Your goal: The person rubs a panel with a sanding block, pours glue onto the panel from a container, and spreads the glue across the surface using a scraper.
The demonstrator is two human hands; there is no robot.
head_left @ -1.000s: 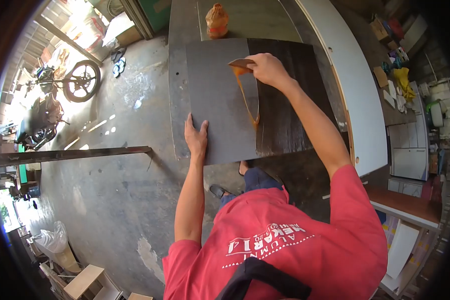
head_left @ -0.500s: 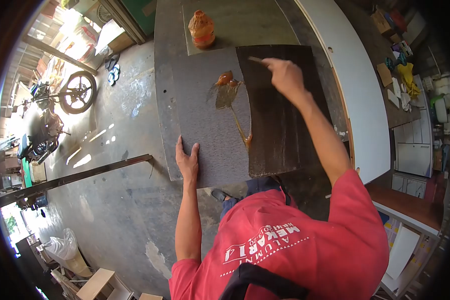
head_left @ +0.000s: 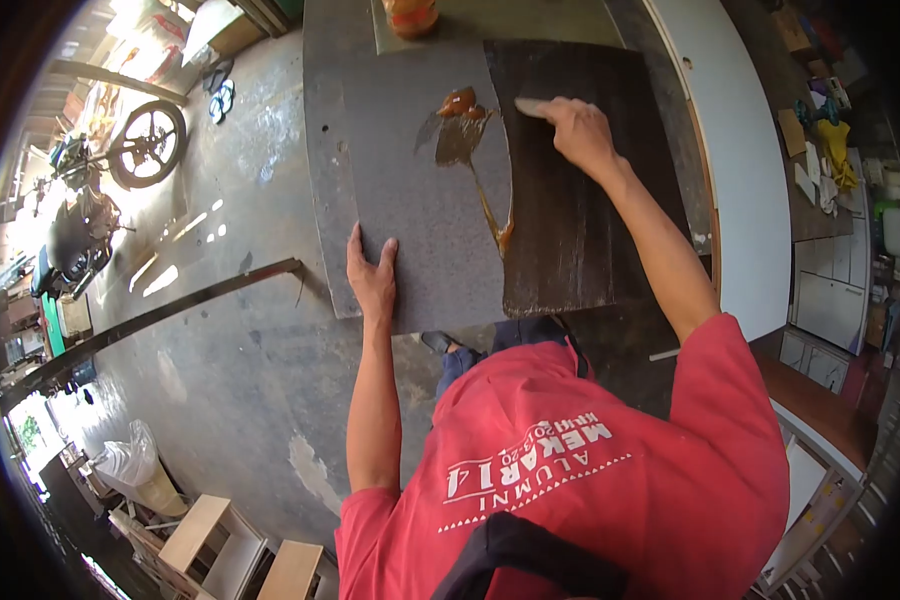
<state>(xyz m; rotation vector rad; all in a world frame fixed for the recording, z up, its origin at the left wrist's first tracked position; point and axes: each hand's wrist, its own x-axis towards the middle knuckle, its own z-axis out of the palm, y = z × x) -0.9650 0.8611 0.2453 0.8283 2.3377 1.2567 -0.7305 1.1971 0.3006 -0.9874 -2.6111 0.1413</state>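
Observation:
My right hand (head_left: 585, 138) is closed on a small flat spreader (head_left: 532, 106) over the upper part of the dark brown coated area (head_left: 570, 220) of a sheet. To the left of that area, the sheet's bare grey surface (head_left: 420, 230) carries a thick amber glue-like puddle (head_left: 460, 140), with a thin trail running down from it. My left hand (head_left: 372, 277) rests near the grey part's lower left edge, thumb and fingers apart, holding nothing. An orange jar (head_left: 410, 15) stands beyond the sheet, cut off by the top of the view.
The sheet lies on a worn tabletop (head_left: 327, 170). A long white panel (head_left: 745, 200) runs along the right side. A metal bar (head_left: 170, 325) sticks out at left, and a motorcycle (head_left: 90, 210) stands beyond it. Wooden box-like pieces (head_left: 195, 535) sit at lower left.
My right hand has brought the spreader nearer to me over the dark area, and its flat side shows more. The view has shifted, so the sheet sits higher. My left hand stays on the sheet.

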